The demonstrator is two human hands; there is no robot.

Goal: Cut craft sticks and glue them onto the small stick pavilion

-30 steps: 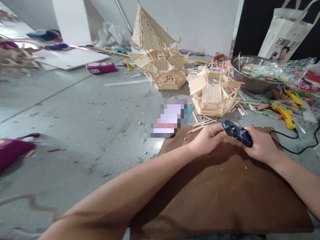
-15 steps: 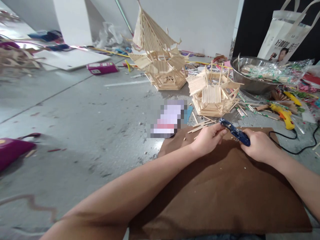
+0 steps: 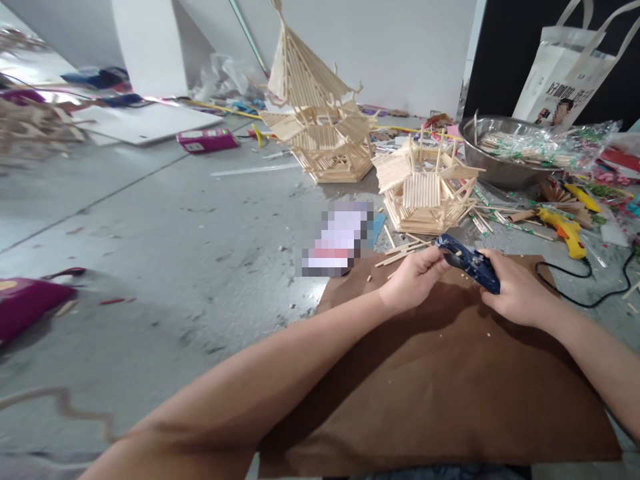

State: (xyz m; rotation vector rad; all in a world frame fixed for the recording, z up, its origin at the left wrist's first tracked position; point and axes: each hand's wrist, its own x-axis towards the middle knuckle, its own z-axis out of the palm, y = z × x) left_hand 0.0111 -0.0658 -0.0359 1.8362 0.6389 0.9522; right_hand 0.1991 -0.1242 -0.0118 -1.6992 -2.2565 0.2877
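One dark blue tool (image 3: 479, 269) is hanging over the brown sheet (image 3: 440, 400), and I am clasping its right end in my right hand (image 3: 520, 290). My left hand (image 3: 415, 277) is pinching its fingers together at the other end, though I am not making out whether they are holding anything; loose sticks (image 3: 401, 254) are lying just beyond, before a small stick-built pavilion (image 3: 423, 190).

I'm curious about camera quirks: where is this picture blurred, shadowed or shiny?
Head view: the stick pile at far left is smeared, while the blue tool is clearer. Head view: a dark shadow lies on the brown sheet beside the left forearm. Head view: pale glare whitens the floor below the pixelated patch.
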